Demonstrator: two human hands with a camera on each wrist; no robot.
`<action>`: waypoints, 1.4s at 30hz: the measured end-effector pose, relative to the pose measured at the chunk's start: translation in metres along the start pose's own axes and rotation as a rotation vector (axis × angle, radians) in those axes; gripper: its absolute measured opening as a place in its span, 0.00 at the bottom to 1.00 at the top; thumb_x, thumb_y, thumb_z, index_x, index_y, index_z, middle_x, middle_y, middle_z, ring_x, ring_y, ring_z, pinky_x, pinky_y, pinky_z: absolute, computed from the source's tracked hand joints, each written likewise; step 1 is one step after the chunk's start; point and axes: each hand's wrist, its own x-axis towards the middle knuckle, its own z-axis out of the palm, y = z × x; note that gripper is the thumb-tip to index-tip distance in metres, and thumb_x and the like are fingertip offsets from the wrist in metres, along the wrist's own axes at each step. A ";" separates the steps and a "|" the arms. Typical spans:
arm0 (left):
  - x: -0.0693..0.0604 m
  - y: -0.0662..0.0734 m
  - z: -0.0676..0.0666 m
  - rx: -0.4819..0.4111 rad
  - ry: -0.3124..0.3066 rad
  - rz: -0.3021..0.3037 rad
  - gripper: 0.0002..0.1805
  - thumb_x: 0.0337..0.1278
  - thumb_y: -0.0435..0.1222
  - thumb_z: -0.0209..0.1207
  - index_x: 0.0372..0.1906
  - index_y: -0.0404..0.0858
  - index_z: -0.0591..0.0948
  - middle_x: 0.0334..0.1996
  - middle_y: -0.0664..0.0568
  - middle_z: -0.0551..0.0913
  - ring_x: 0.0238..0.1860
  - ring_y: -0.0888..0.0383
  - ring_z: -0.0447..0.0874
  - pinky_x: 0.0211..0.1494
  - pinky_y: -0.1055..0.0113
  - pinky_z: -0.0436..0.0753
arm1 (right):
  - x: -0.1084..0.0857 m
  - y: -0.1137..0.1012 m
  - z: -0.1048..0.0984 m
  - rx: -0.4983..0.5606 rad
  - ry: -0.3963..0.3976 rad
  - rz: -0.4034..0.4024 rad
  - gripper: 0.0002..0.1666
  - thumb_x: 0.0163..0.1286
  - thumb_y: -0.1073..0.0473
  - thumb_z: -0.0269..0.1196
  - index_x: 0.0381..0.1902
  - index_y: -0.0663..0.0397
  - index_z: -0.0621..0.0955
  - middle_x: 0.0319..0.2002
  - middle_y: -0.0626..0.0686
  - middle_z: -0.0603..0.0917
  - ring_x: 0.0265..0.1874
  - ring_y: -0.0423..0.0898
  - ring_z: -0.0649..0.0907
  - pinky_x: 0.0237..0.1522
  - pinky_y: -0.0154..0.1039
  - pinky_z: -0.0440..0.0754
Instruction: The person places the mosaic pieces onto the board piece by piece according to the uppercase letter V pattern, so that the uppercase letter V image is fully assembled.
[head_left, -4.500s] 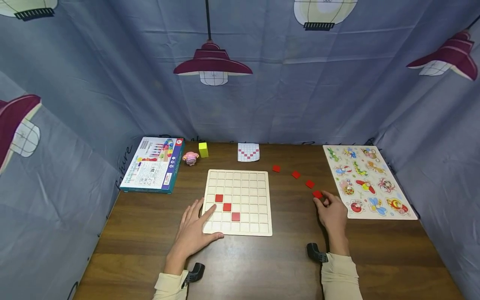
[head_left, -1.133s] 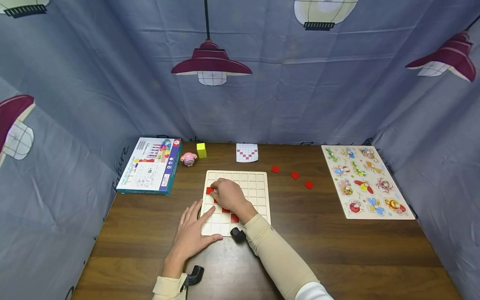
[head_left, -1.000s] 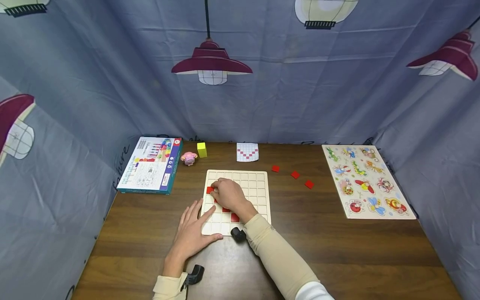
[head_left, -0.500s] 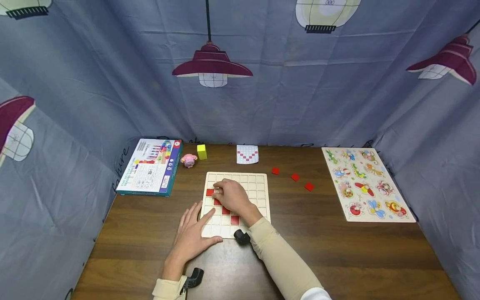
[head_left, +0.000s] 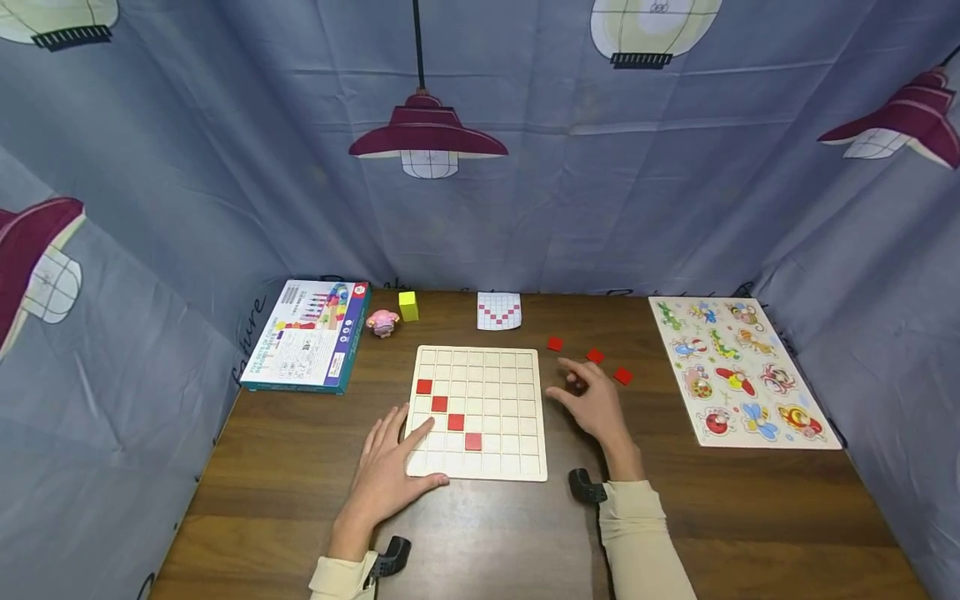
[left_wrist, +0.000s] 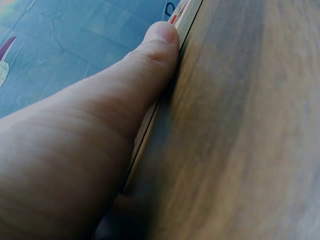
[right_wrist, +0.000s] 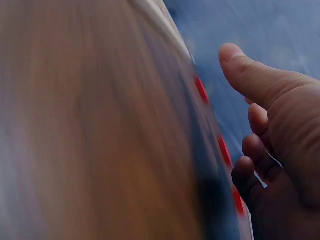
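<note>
Grid board (head_left: 510, 375): probably light and stiff, liable to slide if unbraced; take hold at the rim. It lies between the hands. Left hand (head_left: 386, 471): fingers spread, resting at the board's left and near edges, grasping nothing. Right hand (head_left: 596, 408): just beside the board's right edge, thumb and forefinger parted, other fingers curled, no piece visible in it. Red tiles (head_left: 456, 422): presumably light, rigid and thin; pinch by opposite edges. Four sit diagonally on the board, near the left fingertips; three loose tiles (head_left: 595, 356) lie just beyond the right hand.
</note>
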 end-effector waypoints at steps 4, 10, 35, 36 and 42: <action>0.000 -0.001 0.002 0.006 -0.002 -0.005 0.52 0.42 0.69 0.69 0.75 0.56 0.70 0.82 0.44 0.53 0.83 0.43 0.46 0.84 0.43 0.46 | -0.012 0.038 -0.033 -0.039 0.086 0.047 0.36 0.54 0.55 0.80 0.61 0.55 0.83 0.37 0.54 0.80 0.38 0.46 0.75 0.39 0.29 0.70; 0.000 -0.002 0.002 0.004 0.001 0.001 0.52 0.42 0.70 0.69 0.75 0.57 0.70 0.82 0.45 0.53 0.83 0.43 0.46 0.84 0.42 0.46 | -0.020 0.072 -0.060 -0.127 0.171 0.129 0.35 0.60 0.56 0.77 0.64 0.58 0.80 0.39 0.57 0.80 0.39 0.48 0.76 0.40 0.28 0.68; -0.002 -0.003 0.005 0.013 0.012 0.005 0.51 0.42 0.70 0.69 0.75 0.56 0.71 0.82 0.44 0.55 0.82 0.42 0.48 0.83 0.41 0.48 | -0.014 0.080 -0.059 -0.233 0.160 0.240 0.24 0.68 0.53 0.70 0.56 0.62 0.84 0.39 0.59 0.81 0.39 0.54 0.79 0.46 0.49 0.76; -0.002 -0.003 0.005 0.013 0.016 0.006 0.51 0.42 0.70 0.69 0.74 0.56 0.71 0.81 0.44 0.55 0.82 0.42 0.48 0.83 0.41 0.48 | -0.014 0.080 -0.058 -0.241 0.167 0.238 0.23 0.68 0.53 0.70 0.55 0.62 0.84 0.39 0.59 0.82 0.39 0.55 0.80 0.46 0.50 0.76; 0.001 -0.003 0.004 0.018 0.013 0.013 0.52 0.41 0.70 0.69 0.75 0.56 0.71 0.82 0.44 0.55 0.82 0.42 0.48 0.83 0.42 0.48 | -0.013 0.082 -0.053 -0.294 0.199 0.205 0.20 0.72 0.55 0.65 0.53 0.65 0.83 0.38 0.61 0.81 0.41 0.60 0.80 0.47 0.58 0.76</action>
